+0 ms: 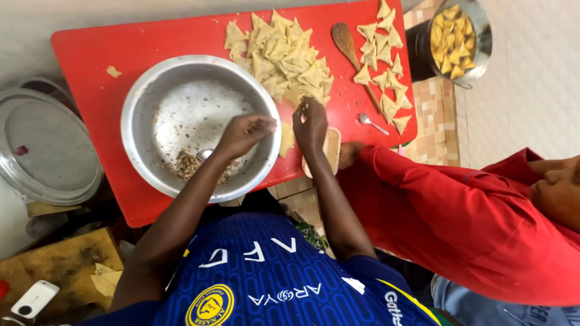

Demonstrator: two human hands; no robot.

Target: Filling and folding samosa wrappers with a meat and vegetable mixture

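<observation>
**Filling at the bowl, both hands close in**

Head view: your left hand (244,133) hangs over the near rim of the bowl (139,121), fingers bunched and pointing toward your right. A spoon (205,154) lies in the bowl just below that hand, its tip at the filling (190,164). You cannot tell from here whether the fingers are closed on its handle.

Your right hand (311,124) sits just beside the bowl, on the red table (90,54), at the near edge of the pile (284,54) of folded pastry. Its fingers are curled down. A pale wrapper (286,139) shows between your two hands, touching the bowl's rim, but whether the right hand grips it is hidden. The hands are near each other, not touching.

A co-worker's sleeve (423,193) comes in from your right, and a stack of wrappers (331,148) lies beside your right wrist. Finished triangles (383,66) lie in a row beyond, next to a wooden spoon (345,41). A pot (453,36) of golden pieces stands off the table's far corner.

The step looks like loading filling into a wrapper. Little filling remains, gathered at the near side of the bowl. The next move calls for scraping it together, a small steady scoop, and an open, level wrapper under it, clear of the co-worker's stack.
</observation>
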